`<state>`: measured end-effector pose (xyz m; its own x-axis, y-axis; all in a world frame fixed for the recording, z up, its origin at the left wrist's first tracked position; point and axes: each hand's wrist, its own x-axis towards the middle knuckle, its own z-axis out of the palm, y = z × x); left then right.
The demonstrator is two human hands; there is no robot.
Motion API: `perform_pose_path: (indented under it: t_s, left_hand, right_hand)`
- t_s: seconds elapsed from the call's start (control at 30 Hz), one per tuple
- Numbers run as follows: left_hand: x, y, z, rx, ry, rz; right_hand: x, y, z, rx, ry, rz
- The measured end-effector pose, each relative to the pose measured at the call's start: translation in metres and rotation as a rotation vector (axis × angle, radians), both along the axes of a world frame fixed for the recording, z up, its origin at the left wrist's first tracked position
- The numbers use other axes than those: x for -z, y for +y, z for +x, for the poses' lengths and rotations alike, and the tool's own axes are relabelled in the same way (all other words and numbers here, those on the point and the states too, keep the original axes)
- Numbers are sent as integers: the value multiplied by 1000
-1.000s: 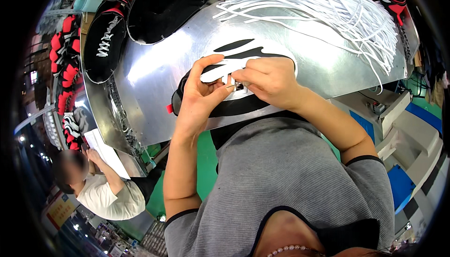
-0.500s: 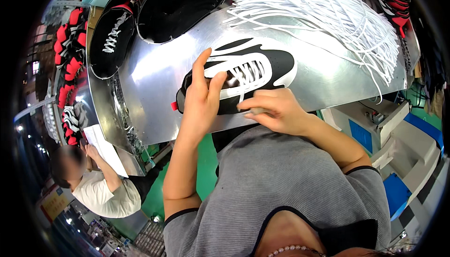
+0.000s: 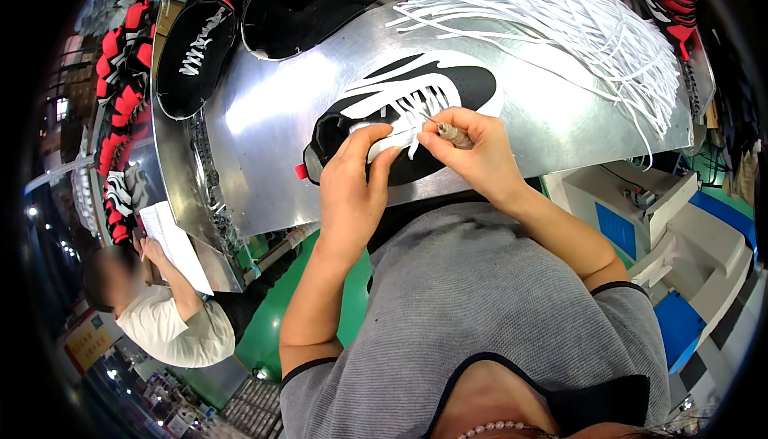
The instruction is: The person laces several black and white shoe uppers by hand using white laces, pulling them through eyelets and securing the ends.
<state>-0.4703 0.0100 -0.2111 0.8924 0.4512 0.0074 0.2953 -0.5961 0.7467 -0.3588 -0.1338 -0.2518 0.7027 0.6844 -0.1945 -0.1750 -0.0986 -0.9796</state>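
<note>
A black-and-white shoe upper (image 3: 477,85) with a red heel tab lies on the metal table, its toe pointing right. White lace (image 3: 414,106) criss-crosses its throat, and a loose end hangs at the near eyelet edge. My left hand (image 3: 356,187) pinches that white edge between thumb and fingers. In my right hand (image 3: 490,155) is an awl-like tool (image 3: 454,136) with a thick pale handle and a thin metal shaft. Its shaft reaches over the eyelets by the lace; the very tip is too small to make out.
White laces (image 3: 552,47) are heaped at the back right of the metal table (image 3: 272,175). Black-and-red shoe uppers (image 3: 192,79) stand at the back left. A grey-and-blue machine (image 3: 632,215) is at the right. Far left, a person (image 3: 180,311) sits by white paper (image 3: 172,243).
My right hand has moved up and inward with the tool, bringing its shaft to the eyelets. My left hand has closed from a spread hold onto the upper's near edge.
</note>
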Motion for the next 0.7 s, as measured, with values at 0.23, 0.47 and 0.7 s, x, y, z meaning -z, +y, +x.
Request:
perform_pose_path:
  t_s: [0.23, 0.47, 0.7]
  left_hand:
    - [8, -4, 9, -8, -12, 10]
    - [11, -4, 9, -48, -30, 58]
    - [14, -3, 8, 74, -103, 116]
  right_hand:
    - [3, 8, 3, 28, -186, -19]
    - [3, -23, -6, -107, -354, -85]
    - [-2, -10, 1, -161, -192, -163]
